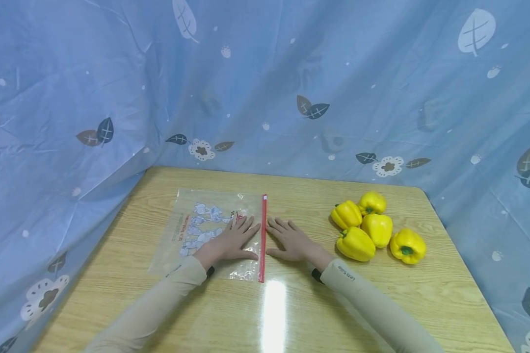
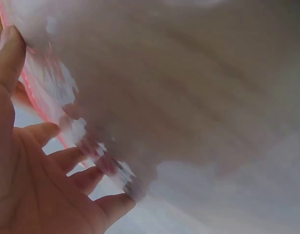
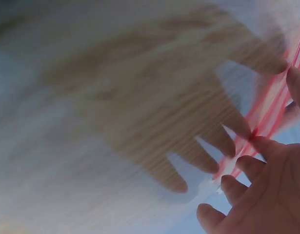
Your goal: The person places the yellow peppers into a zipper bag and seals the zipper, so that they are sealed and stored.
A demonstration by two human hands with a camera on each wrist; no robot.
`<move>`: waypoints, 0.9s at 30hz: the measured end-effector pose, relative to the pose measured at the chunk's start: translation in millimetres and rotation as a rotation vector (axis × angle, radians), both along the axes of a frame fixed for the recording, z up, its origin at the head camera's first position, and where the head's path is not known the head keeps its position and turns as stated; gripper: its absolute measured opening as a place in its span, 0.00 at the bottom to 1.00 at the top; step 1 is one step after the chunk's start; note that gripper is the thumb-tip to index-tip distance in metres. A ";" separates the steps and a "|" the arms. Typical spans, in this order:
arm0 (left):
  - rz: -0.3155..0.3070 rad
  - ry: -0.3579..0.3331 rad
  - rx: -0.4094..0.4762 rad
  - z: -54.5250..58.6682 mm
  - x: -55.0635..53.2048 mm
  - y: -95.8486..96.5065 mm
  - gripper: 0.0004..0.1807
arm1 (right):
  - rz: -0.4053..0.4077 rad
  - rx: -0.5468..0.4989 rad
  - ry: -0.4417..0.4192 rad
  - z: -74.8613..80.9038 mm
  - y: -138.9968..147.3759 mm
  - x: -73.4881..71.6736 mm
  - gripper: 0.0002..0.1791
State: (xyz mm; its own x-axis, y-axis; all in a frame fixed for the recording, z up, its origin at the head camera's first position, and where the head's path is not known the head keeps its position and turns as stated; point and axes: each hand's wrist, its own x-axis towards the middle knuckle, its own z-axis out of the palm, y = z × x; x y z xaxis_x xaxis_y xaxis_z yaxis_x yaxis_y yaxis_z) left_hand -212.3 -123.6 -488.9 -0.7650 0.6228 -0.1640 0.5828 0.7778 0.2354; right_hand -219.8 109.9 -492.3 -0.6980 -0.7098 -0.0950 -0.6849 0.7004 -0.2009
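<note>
A clear zip bag (image 1: 168,245) with printed blue cartoon figures lies flat on the wooden table, its red zip strip (image 1: 263,235) on the right side. My left hand (image 1: 231,242) rests on the bag just left of the strip, fingers spread and straight. To the right of the strip, my right hand (image 1: 293,242) touches the table beside it, fingers extended. In the left wrist view the left fingertips (image 2: 118,202) meet the bag's film. The right wrist view shows the right hand (image 3: 271,195) at the red strip, with its reflection in the tabletop. Neither hand grips anything.
Several yellow bell peppers (image 1: 377,230) sit grouped on the right of the table (image 1: 335,309), one slightly apart from the rest. A blue leaf-patterned curtain (image 1: 265,88) hangs behind the table and along both sides.
</note>
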 end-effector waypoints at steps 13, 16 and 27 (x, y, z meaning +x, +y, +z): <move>0.009 0.057 0.080 -0.3 -3.3 2.6 0.53 | 0.084 0.027 0.017 -0.7 -8.7 0.4 0.39; -0.002 0.100 0.111 -1.5 -5.0 3.9 0.54 | 0.087 0.022 0.012 -0.4 -8.2 0.2 0.39; -0.037 0.193 0.183 0.0 -6.9 6.1 0.38 | 0.104 0.032 0.010 1.1 -7.4 0.2 0.39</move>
State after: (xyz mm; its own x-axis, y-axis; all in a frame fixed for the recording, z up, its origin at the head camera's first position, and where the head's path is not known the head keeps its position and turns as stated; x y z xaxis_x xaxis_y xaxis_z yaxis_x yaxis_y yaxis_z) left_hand -219.2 -117.5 -488.9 -0.7476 0.6565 0.1002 0.6574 0.7101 0.2522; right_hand -219.6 102.5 -491.3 -0.6222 -0.7748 -0.1124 -0.7558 0.6318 -0.1721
